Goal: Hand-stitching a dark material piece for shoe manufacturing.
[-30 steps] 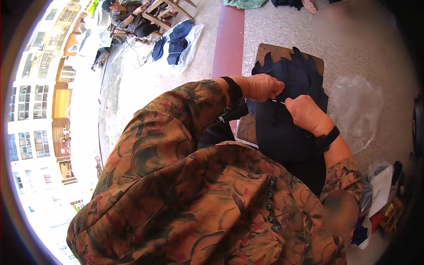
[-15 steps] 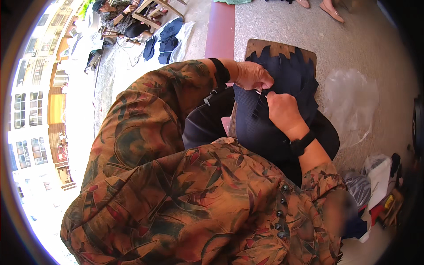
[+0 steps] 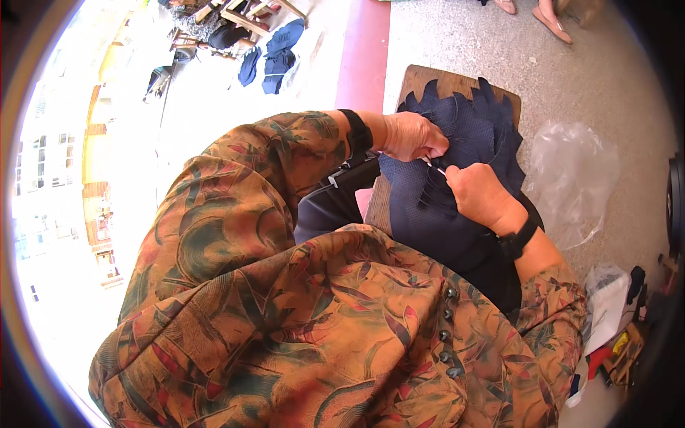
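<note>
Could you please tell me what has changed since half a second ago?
The right hand has moved slightly right, away from the left hand, and the thin tool it holds shows more clearly between them. Nothing was visibly let go. The left hand stays at the cloth on the board.

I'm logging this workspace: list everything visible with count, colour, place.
Fabric pieces: several, navy, overlapping at centre
Slim tool: one, pale, at fabric
Board: one, brown, under fabric
Plastic bag: one, clear, right
Dark pieces: at least three, navy, upper left
Seated person: one, patterned top, upper left
Wooden furniture: count unclear, brown, upper left
Shoes: two, pale, upper right
Floor stripe: one, pinkish, top centre
Mixed items: several, multicoloured, lower right
Buildings: count unclear, pale and orange, left
Shirt: one, patterned orange-brown, lower centre
Wristbands: two, black, both wrists
Left hand: one, bare, on fabric
Right hand: one, bare, holding tool
</note>
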Available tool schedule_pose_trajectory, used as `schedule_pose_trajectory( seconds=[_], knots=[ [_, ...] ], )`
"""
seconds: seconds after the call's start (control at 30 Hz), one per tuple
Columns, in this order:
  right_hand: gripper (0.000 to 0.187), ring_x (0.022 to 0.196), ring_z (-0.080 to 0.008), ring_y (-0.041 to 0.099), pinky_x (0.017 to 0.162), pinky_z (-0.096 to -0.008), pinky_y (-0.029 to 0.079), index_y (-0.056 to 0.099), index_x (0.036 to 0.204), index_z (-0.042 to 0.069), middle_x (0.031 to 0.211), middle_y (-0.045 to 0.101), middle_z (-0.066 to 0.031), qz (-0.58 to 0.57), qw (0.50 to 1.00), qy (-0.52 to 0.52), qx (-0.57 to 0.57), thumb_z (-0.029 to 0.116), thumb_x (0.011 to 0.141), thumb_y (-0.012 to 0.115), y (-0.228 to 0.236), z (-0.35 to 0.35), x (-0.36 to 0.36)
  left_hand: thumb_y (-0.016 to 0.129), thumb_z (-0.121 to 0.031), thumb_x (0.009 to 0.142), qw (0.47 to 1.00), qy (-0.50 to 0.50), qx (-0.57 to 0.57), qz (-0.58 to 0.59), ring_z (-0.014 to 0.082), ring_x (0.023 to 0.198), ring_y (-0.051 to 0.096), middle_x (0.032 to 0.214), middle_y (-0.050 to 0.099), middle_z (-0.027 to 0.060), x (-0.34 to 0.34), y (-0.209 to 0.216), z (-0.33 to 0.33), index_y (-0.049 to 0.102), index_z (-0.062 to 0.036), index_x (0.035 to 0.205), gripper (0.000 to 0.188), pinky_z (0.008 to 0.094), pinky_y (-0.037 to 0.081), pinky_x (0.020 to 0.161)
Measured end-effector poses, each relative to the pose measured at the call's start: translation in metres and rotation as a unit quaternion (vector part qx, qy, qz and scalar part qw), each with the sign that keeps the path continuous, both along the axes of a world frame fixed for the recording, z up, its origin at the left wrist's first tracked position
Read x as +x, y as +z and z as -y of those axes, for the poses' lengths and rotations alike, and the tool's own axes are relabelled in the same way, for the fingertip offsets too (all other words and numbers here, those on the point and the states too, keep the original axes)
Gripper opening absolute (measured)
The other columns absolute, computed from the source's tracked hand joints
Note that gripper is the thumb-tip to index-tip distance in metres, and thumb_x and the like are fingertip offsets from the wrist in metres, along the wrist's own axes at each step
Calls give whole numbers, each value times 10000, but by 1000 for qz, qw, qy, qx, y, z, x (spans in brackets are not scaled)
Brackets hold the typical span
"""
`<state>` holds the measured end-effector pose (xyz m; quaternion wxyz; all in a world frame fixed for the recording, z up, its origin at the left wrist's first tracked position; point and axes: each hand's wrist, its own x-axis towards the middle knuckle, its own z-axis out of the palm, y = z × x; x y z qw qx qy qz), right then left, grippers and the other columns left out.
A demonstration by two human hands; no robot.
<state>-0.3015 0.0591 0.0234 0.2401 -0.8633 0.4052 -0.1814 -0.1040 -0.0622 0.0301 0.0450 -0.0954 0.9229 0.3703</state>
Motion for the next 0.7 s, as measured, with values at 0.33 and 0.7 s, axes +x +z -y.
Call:
schedule_pose_trajectory(
  seconds=[0.33,0.7],
  knots=[
    [134,620,-413,571,540,-466,439,479,734,17,610,536,-207,75,993,-30,85,46,834,565,6,-9,0,648,-42,768,999,6,20,33,273,792,594,789,556,41,-3,5,1,523,-102,795,142,380,463,660],
    [151,623,-366,625,575,-435,501,546,693,26,606,593,-187,-42,997,-67,-12,87,828,521,8,-1,6,672,-19,725,999,9,-9,39,267,777,584,766,535,45,-5,4,-2,504,-73,781,185,369,468,653]
  ],
)
